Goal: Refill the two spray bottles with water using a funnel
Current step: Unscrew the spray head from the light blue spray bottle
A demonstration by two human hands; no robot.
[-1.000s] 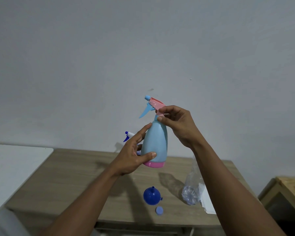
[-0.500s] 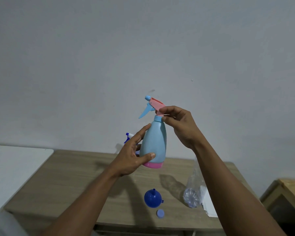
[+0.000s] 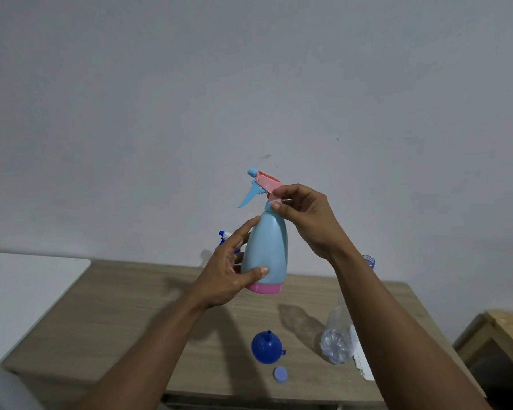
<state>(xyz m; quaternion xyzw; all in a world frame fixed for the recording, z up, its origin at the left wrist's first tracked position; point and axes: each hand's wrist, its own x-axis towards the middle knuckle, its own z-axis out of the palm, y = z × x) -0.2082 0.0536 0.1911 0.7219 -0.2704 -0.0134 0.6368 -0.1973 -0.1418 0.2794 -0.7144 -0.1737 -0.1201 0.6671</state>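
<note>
While the blue funnel [image 3: 267, 347] lies on the surface [image 3: 107, 315] below it, the light plastic spray bottle [image 3: 265, 253] is held upright in the air. It looks stiff, smooth, easily gripped at belly and neck. Left hand [image 3: 228, 276] cups its lower body; right hand [image 3: 305, 214] pinches the pink sprayer collar [image 3: 274, 198], wrist bent, likely unscrewing.

Spray bottle [image 3: 266, 253] was light blue with a pink base and head; funnel [image 3: 266, 348] deep blue, table [image 3: 125, 315] pale woodgrain.
</note>
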